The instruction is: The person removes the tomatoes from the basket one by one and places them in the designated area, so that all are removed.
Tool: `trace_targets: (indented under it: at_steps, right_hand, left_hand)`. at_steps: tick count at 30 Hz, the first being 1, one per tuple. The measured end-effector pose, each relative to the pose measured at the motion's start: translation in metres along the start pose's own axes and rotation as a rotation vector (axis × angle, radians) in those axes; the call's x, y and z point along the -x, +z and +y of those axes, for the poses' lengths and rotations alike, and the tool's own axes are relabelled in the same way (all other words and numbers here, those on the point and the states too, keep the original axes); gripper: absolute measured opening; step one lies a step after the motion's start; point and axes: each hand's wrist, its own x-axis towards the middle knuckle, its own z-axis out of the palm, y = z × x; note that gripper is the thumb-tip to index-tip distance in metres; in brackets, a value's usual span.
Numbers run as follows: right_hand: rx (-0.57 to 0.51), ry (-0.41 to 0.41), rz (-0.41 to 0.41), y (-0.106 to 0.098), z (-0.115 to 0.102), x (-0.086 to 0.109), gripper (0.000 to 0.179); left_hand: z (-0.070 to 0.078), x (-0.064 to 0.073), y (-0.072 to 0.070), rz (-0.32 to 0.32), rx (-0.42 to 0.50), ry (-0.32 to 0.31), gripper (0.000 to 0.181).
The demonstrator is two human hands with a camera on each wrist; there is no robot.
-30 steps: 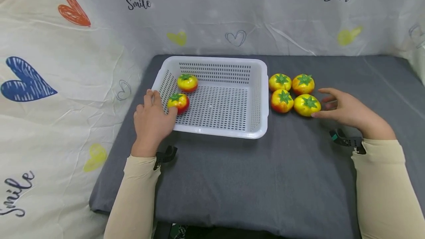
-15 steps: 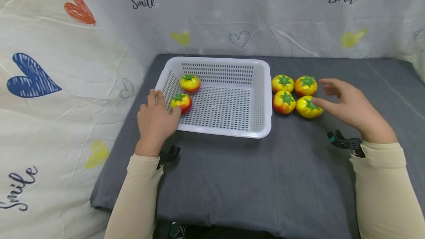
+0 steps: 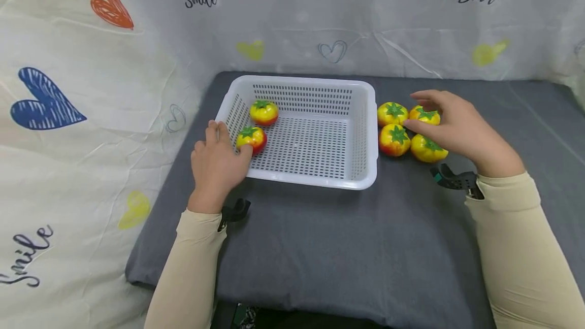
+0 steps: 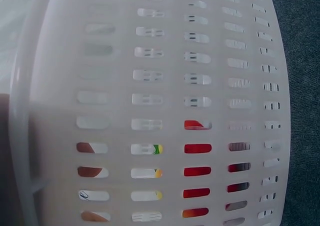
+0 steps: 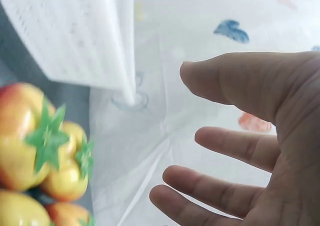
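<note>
My left hand (image 3: 218,167) holds the near left corner of a white plastic basket (image 3: 311,182), with the thumb over the rim. Two yellow-and-red artificial tomatoes with green star-shaped tops lie in the basket, a far tomato (image 3: 264,114) and a near tomato (image 3: 256,143) close to the thumb. In the left wrist view, red shows through slots in the basket wall (image 4: 170,86). Fingers spread and holding nothing, my right hand (image 3: 470,133) hovers above a cluster of several similar tomatoes (image 3: 394,141) right of the basket. It partly covers the far right tomato (image 3: 425,114).
Dark grey cloth (image 3: 320,248) covers the table. A pale curtain (image 3: 292,19) printed with hearts and "Smile" hangs along the back and left sides. The tomato cluster stands close to the basket's right wall.
My right hand has risen from beside the near right tomato and moved left and away from me, over the cluster. The left hand stays on the basket. The head view has shifted slightly.
</note>
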Motion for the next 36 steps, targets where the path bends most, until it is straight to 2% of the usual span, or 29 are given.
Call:
trace_targets:
  at_steps: [19,24,29,36]
  right_hand:
    - [0.029,-0.164,-0.100,0.007,-0.075,-0.043,0.071]
    - [0.043,-0.185,-0.112,0.015,-0.086,-0.052,0.069]
    - [0.048,-0.189,-0.158,0.028,-0.094,-0.057,0.068]
    - [0.083,-0.252,-0.187,0.042,-0.104,-0.073,0.067]
  left_hand:
    - [0.007,-0.001,-0.004,0.024,-0.018,-0.018,0.082]
    - [0.009,-0.001,-0.003,0.023,-0.030,-0.012,0.082]
    - [0.008,0.002,-0.003,0.008,-0.038,-0.015,0.082]
    - [0.006,0.004,0.001,0.013,-0.041,-0.023,0.081]
